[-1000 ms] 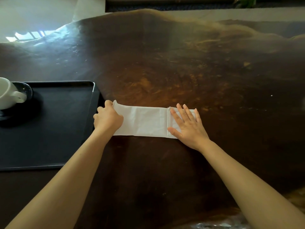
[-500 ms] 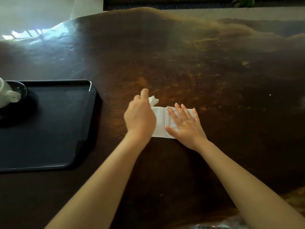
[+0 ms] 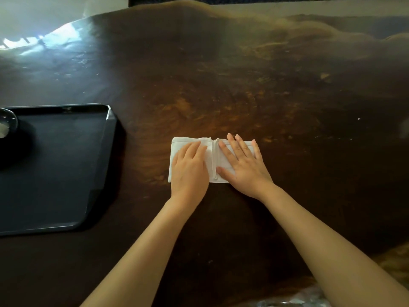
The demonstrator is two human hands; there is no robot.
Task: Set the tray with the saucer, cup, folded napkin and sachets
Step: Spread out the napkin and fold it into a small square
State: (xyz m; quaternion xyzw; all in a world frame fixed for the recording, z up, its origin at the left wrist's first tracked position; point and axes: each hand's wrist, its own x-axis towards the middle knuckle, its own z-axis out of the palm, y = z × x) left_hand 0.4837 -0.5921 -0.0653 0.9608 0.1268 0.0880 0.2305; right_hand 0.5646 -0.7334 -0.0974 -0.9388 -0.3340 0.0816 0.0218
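A white napkin (image 3: 177, 145) lies folded on the dark wooden table, both ends turned in and meeting at a centre seam. My left hand (image 3: 190, 169) presses flat on its left half, fingers spread. My right hand (image 3: 243, 165) lies flat on the right half. A black tray (image 3: 57, 165) sits to the left on the table. At the tray's far left edge I see part of the dark saucer (image 3: 8, 120), with a sliver of the white cup (image 3: 2, 130) on it, mostly out of frame. No sachets are in view.
The wooden table (image 3: 243, 85) stretches far ahead and to the right, with glare at its back left. Something crinkled and shiny (image 3: 294, 300) shows at the bottom edge near my right forearm.
My left hand carried the napkin's left end over to the middle and now presses it flat. My right hand stayed on the right half. The view shifted right, so the cup is nearly out of frame.
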